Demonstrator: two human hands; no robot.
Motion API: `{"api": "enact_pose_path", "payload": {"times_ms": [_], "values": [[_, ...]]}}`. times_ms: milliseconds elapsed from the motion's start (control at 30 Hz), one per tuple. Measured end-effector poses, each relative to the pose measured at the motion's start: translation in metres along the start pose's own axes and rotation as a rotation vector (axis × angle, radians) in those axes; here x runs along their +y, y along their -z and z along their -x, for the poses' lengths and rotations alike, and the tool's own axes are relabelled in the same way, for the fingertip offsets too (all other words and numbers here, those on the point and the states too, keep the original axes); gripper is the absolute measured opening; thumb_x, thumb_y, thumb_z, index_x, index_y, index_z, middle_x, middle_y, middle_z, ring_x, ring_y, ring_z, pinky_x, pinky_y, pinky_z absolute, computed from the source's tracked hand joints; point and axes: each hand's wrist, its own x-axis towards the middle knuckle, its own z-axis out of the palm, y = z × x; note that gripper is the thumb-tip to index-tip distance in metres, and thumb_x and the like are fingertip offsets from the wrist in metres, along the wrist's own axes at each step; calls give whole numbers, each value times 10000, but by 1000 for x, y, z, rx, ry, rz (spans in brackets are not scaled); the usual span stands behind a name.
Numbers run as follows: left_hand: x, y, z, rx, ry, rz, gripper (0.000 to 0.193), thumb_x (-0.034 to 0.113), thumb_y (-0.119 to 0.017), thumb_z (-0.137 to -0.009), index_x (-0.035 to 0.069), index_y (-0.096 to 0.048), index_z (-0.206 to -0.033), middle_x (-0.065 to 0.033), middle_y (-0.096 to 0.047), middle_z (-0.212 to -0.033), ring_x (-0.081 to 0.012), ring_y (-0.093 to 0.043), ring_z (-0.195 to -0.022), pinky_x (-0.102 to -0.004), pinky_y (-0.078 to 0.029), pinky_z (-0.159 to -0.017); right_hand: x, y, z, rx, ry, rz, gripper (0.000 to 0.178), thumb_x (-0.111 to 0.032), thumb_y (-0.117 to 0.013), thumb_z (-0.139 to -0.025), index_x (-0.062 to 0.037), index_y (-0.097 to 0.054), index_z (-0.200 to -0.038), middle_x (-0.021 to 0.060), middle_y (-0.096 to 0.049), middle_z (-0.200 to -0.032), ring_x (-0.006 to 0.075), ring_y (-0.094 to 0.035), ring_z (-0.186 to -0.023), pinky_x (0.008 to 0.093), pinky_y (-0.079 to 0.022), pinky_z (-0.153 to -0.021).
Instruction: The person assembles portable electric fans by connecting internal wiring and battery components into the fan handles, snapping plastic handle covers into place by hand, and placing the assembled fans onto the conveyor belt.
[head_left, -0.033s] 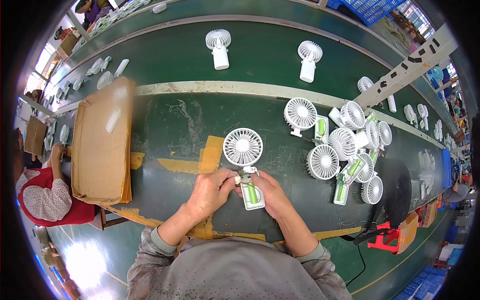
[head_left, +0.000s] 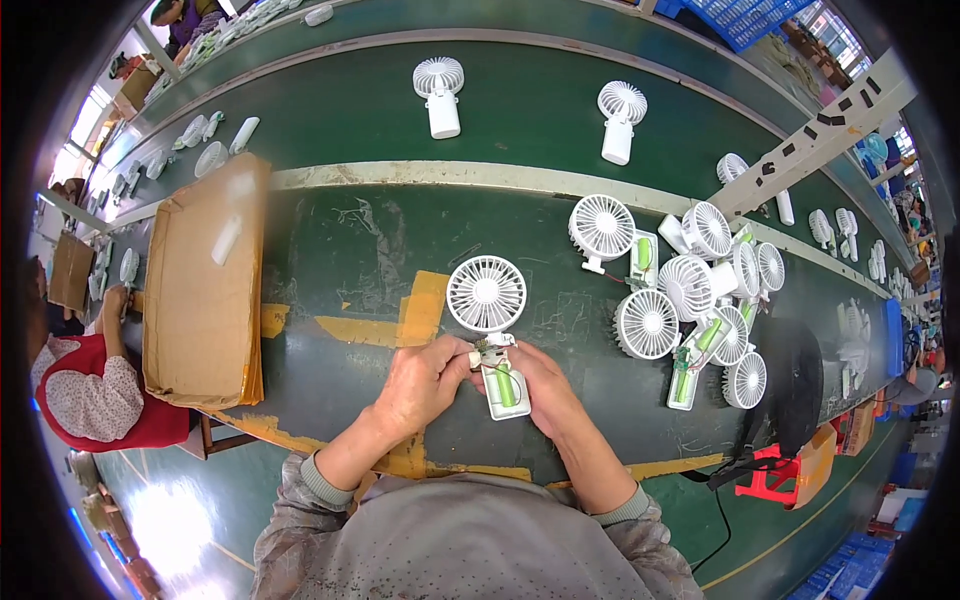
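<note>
A white handheld fan (head_left: 486,293) with its handle open lies in front of me, its round grille pointing away. Inside the handle shell (head_left: 511,411) sits a green battery cell (head_left: 506,385) with thin wires. My left hand (head_left: 425,380) pinches at a small circuit board (head_left: 488,347) near the neck, left of the shell. The fingers of my right hand (head_left: 543,385) are closed around the right side of the handle, by the neck. My fingers partly hide the board and wires.
Several opened white fans (head_left: 690,290) are heaped to the right. At left stands a cardboard tray (head_left: 205,300) holding a white piece. Beyond the bench rail, finished-looking fans (head_left: 443,115) lie on a green belt. A person in red (head_left: 95,390) sits at far left; a red stool (head_left: 785,480) stands at right.
The fans on the far belt have shifted very slightly to the right. My hands and the fan between them look unchanged.
</note>
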Motion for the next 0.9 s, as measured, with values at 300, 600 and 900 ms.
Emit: {"api": "enact_pose_path", "payload": {"times_ms": [300,600,900], "values": [[-2,-2,1,-57,-51,-79,75,47,-531,-832,22,-504,-897,-106,-637,-696,-306,-623,-646,-368,-485,-558,7,3,-8,89,7,-94,372,-277,-378,-952,48,-493,-1093,150,-611,-950,218,-627,-797,314,-526,-708],[-7,-9,4,-35,-62,-59,88,-22,-514,-835,-19,-472,-912,-133,-615,-710,-227,-640,-636,-308,-502,-570,8,7,-6,48,3,-113,343,-262,-428,-938,22,-518,-1107,77,-598,-992,118,-581,-860,251,-477,-755],[-14,-23,5,33,-4,-63,98,57,-527,-838,29,-475,-915,-139,-595,-666,-321,-604,-604,-393,-465,-523,10,10,-5,40,34,-96,323,-232,-425,-943,25,-518,-1115,61,-594,-995,101,-569,-866,239,-466,-766]]}}
